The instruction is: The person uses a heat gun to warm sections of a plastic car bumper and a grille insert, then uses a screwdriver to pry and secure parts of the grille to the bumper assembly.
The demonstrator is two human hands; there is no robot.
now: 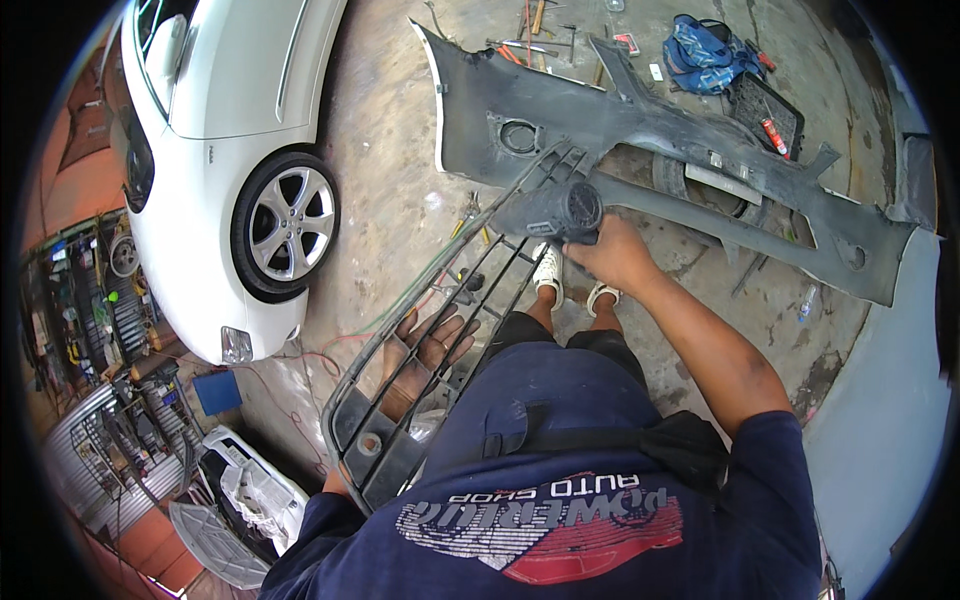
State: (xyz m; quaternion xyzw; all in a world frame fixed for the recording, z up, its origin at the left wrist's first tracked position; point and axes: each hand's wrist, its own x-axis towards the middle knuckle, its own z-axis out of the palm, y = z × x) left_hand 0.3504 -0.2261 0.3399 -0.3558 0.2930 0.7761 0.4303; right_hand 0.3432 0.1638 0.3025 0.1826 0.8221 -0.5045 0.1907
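One fisheye view looks steeply down from the wearer's head — the navy printed cloth shirt [590, 465] close at lower centre, the bare right hand [612, 252] farther, the stained grey concrete floor [390, 140] beyond.

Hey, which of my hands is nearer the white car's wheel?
Left. Your left hand is behind the grille, right of the wheel and nearer you; your right hand is farther right, holding a dark tool.

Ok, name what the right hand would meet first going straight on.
Past the dark tool in its grip, the right hand would likely meet the black grille, though depth is unclear.
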